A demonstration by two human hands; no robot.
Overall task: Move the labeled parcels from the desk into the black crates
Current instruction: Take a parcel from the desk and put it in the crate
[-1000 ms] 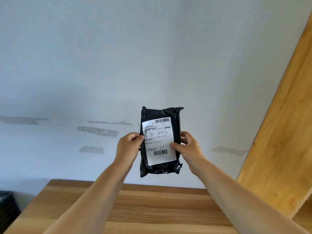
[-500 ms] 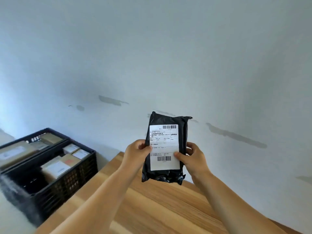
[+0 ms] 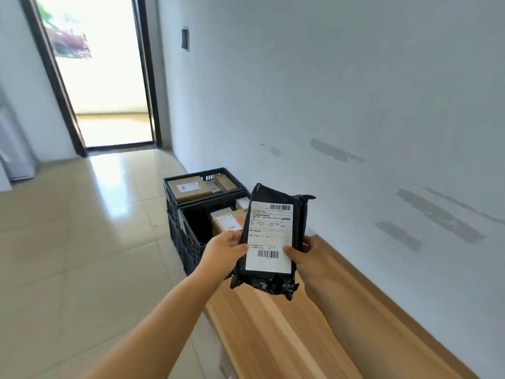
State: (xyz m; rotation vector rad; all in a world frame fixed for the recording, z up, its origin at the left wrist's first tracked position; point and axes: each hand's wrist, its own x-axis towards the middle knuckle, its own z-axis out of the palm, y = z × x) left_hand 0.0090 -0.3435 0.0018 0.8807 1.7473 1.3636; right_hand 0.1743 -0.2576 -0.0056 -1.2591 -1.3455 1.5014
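Observation:
A black plastic parcel (image 3: 299, 214) with a white barcode label faces me, held upright above the end of the wooden desk (image 3: 314, 337). My left hand (image 3: 224, 248) grips its left edge with the thumb on the label. Gripping the right edge is my right hand (image 3: 300, 255), its thumb near the lower barcode. Beyond the desk's end, two black crates stand on the floor: the near crate (image 3: 185, 242) and the far crate (image 3: 188, 177), both holding several brown labeled boxes.
A white wall (image 3: 355, 91) with grey patches runs along the desk's right side. Beige tiled floor (image 3: 82, 242) spreads to the left. A bright open doorway (image 3: 103, 77) lies far ahead beyond the crates.
The view has swung left, from the wall and desk toward the crates, floor and doorway. Both hands kept the same grip and carried the parcel along, toward the crates.

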